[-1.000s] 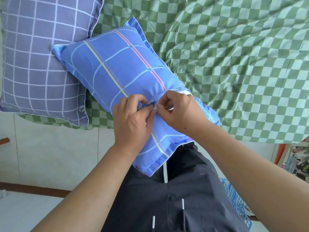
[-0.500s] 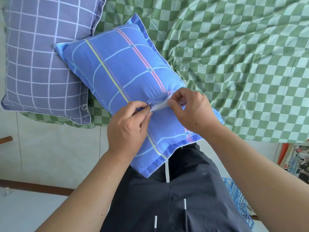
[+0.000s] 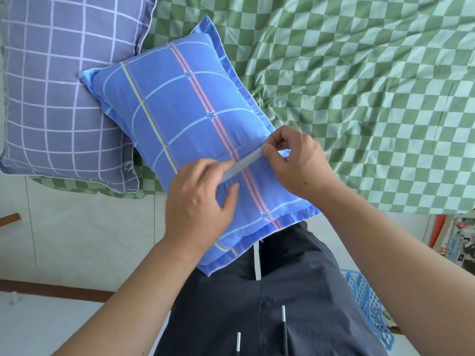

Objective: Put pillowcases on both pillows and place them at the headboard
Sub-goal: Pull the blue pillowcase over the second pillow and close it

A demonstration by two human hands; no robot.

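A blue striped pillow in its pillowcase lies slanted over the bed's near edge and against my lap. A pale strip along the case's opening runs across it. My left hand grips the strip's left end with curled fingers. My right hand pinches the strip's right end between thumb and fingers. A second pillow in a purple-grey grid pillowcase lies flat at the left, partly under the blue one's corner.
A green checked sheet covers the bed, wrinkled at the right. A pale tiled floor lies below the bed's edge. A blue plastic basket stands at my right side, with printed paper items beyond it.
My hands have moved apart along the case's opening, the right one going right, and the pale strip now stretches between them. The blue pillow sits a little more to the right.
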